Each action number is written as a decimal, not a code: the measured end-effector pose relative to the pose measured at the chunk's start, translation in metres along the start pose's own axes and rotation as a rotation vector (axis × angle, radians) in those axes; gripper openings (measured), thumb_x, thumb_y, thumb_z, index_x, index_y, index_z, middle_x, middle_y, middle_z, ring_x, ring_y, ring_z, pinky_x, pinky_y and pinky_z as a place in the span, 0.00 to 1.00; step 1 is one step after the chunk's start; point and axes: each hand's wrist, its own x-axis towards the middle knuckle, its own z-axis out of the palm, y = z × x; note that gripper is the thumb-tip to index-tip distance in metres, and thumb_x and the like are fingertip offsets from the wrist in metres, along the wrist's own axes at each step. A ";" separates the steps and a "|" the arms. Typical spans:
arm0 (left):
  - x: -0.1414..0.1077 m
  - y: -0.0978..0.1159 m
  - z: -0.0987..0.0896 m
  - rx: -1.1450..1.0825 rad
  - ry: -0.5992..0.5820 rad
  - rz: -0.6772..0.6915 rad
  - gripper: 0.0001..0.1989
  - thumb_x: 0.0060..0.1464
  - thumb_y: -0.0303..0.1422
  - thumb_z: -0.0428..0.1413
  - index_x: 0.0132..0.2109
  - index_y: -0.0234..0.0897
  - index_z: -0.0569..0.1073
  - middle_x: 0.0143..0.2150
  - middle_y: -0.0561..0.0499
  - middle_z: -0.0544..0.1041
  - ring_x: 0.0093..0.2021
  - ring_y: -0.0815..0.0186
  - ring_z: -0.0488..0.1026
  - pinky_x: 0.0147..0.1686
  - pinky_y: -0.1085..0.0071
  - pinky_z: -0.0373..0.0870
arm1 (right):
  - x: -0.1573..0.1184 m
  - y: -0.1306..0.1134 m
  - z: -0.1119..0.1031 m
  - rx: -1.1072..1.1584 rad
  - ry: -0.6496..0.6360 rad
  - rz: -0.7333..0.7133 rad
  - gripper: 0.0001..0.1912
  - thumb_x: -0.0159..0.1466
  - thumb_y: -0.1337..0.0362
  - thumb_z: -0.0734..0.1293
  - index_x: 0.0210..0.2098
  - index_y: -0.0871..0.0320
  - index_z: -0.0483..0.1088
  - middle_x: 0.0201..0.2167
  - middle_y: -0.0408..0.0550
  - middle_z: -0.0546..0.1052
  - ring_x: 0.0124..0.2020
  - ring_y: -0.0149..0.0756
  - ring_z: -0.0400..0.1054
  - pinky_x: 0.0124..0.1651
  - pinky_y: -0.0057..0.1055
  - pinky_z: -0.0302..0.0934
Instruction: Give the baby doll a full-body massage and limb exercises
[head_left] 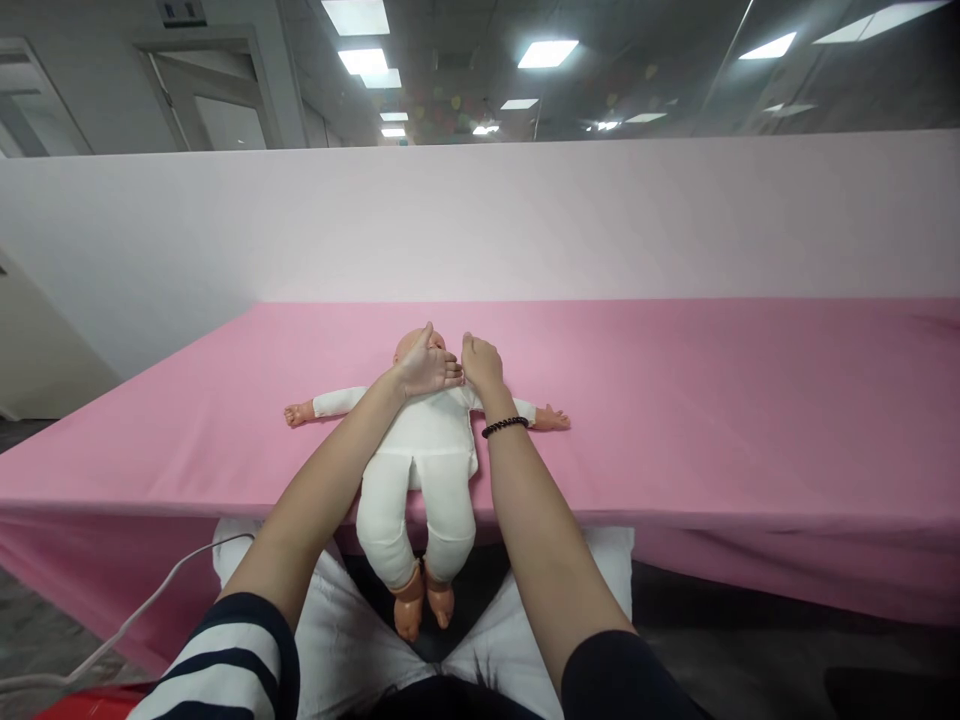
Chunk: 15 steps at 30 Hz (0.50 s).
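A baby doll with a white cloth body lies on its back on the pink-covered table, arms spread and legs hanging over the front edge. Above its chest and chin is my left hand, open, thumb up and fingers pointing right. My right hand, a dark beaded bracelet on its wrist, is closed beside the left fingertips. Whatever its curled fingers may hold is hidden. Both hands cover much of the doll's head and neck; I cannot tell whether they touch the doll.
Pink cloth covers the table and hangs over its front edge. A white partition stands behind it. My knees in white trousers are under the edge, and a pale cable runs at the lower left.
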 end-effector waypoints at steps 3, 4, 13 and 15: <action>0.001 -0.001 -0.002 -0.101 -0.018 -0.080 0.56 0.59 0.65 0.25 0.66 0.15 0.63 0.64 0.23 0.69 0.71 0.42 0.61 0.67 0.49 0.60 | 0.001 0.001 0.000 -0.034 -0.114 0.059 0.32 0.75 0.52 0.47 0.36 0.59 0.78 0.40 0.60 0.82 0.46 0.49 0.75 0.50 0.39 0.64; 0.001 -0.001 -0.003 -0.120 -0.008 -0.077 0.57 0.59 0.65 0.25 0.67 0.14 0.61 0.65 0.22 0.68 0.71 0.42 0.60 0.67 0.49 0.59 | 0.001 0.001 0.000 -0.039 -0.130 0.065 0.32 0.75 0.53 0.48 0.36 0.59 0.78 0.40 0.60 0.81 0.46 0.50 0.75 0.50 0.40 0.64; -0.003 0.002 0.000 -0.136 0.041 -0.053 0.54 0.60 0.65 0.27 0.65 0.19 0.65 0.66 0.24 0.68 0.71 0.43 0.60 0.68 0.51 0.58 | 0.000 0.001 -0.003 0.012 0.018 -0.156 0.27 0.76 0.59 0.47 0.60 0.62 0.69 0.69 0.58 0.65 0.75 0.47 0.48 0.73 0.52 0.41; -0.003 0.003 0.001 -0.142 0.034 -0.048 0.53 0.60 0.64 0.27 0.64 0.20 0.66 0.66 0.25 0.68 0.71 0.44 0.60 0.69 0.51 0.58 | -0.001 0.002 -0.002 -0.039 -0.054 -0.150 0.26 0.76 0.60 0.48 0.56 0.63 0.72 0.66 0.61 0.69 0.74 0.49 0.51 0.73 0.53 0.42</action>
